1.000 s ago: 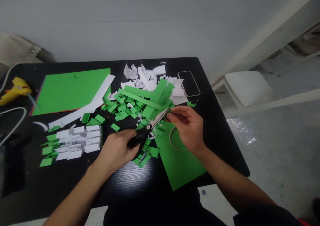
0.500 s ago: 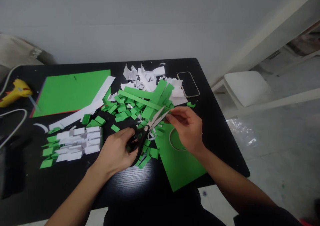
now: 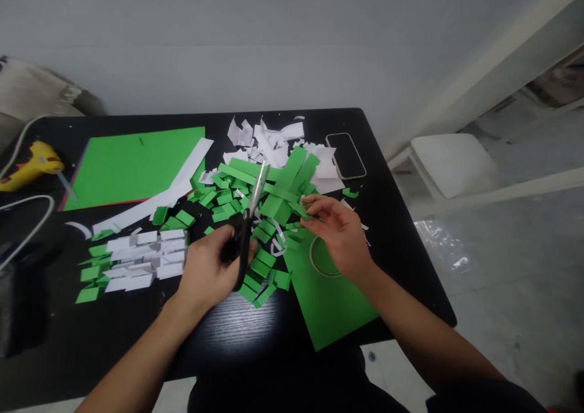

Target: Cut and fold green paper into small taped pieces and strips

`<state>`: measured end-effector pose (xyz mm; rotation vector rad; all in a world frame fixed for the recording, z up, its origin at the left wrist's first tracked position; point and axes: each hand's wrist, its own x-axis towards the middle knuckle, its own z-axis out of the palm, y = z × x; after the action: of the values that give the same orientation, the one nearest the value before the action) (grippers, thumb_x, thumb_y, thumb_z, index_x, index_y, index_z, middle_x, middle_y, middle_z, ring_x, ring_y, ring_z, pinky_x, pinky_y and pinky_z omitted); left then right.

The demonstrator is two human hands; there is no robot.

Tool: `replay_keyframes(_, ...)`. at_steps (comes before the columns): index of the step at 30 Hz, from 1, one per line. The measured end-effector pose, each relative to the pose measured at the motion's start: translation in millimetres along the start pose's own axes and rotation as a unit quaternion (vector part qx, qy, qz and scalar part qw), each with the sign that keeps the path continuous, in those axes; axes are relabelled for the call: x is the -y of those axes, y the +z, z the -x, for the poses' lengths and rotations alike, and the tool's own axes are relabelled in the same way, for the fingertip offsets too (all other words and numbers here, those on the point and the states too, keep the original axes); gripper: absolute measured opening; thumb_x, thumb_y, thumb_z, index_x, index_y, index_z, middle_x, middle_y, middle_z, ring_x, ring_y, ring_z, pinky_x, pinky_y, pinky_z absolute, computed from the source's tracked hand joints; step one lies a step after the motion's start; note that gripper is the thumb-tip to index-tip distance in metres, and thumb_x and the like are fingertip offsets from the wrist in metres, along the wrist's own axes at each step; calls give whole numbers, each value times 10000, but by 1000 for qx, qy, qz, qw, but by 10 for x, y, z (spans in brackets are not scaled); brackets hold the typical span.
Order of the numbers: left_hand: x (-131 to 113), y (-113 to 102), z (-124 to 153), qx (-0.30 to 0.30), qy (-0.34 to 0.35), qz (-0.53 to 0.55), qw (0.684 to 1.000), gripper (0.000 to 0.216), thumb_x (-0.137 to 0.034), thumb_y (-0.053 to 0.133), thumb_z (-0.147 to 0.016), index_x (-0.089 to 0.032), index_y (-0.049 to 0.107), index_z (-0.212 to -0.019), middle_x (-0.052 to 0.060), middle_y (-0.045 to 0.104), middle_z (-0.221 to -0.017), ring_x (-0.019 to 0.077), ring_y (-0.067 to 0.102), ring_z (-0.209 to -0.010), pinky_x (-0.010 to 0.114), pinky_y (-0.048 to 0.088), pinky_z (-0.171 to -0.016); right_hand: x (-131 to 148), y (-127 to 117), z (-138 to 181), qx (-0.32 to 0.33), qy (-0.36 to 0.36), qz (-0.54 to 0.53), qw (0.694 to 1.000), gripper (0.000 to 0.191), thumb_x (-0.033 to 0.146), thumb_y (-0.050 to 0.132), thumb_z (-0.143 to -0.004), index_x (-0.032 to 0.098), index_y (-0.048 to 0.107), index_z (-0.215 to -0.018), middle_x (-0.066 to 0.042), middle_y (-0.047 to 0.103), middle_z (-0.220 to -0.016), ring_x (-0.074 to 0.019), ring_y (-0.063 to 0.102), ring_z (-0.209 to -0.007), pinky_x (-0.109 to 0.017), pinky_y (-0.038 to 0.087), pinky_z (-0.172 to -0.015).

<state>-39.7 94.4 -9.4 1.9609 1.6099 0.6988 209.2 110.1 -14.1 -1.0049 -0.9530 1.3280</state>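
Note:
My left hand [image 3: 212, 264] is closed around the black handles of a pair of scissors [image 3: 256, 197], whose blades point up and away from me. Between the thumb and fingers of my right hand [image 3: 340, 233] is a small green paper piece [image 3: 298, 210]. Long green paper strips [image 3: 292, 176] lie crossed just beyond the hands, over a heap of small cut green pieces [image 3: 223, 200]. A tape roll [image 3: 319, 261] rests on a green sheet [image 3: 328, 315] below my right wrist.
Left of my left hand stands a block of folded white and green paper pieces [image 3: 146, 255]. Farther back lie a green sheet [image 3: 137, 166], a long white strip [image 3: 182, 176], white scraps [image 3: 274, 142] and a phone [image 3: 345, 156]. A yellow glue gun [image 3: 39, 165] is at far left.
The scissors have swung left and upright, away from my right hand, and their blades have come together. My right hand has stayed nearly in place, with a green piece in its fingers.

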Motion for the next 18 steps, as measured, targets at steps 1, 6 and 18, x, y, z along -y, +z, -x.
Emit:
replay_keyframes(1,-1,4,4,2,2,7,1000,353,-484,635,-913,-204,593,-703,-15,601,-611,148,556,-531,270,393,-529,-11,0,-4,3,2,-5,1000,169,209,912,-752,262,771,-827,-9,728,-1074,-192,710,-1005,-340,659,-830)
replay_keyframes(6,-7,23,23,-8,25,10,1000,344,-457,675,-902,-204,572,-692,-18,583,-620,142,542,-541,267,388,-532,-61,0,-6,28,48,-55,997,182,267,917,-794,273,751,-869,32,714,-840,-164,741,-804,-360,669,-811)
replay_keyframes(18,-6,-22,28,66,-10,108,992,304,-469,657,-921,-210,569,-789,-20,546,-706,156,508,-626,287,401,-577,4,-12,-39,18,102,-130,986,82,249,884,-759,245,817,-805,36,743,-746,-145,740,-681,-316,645,-745)
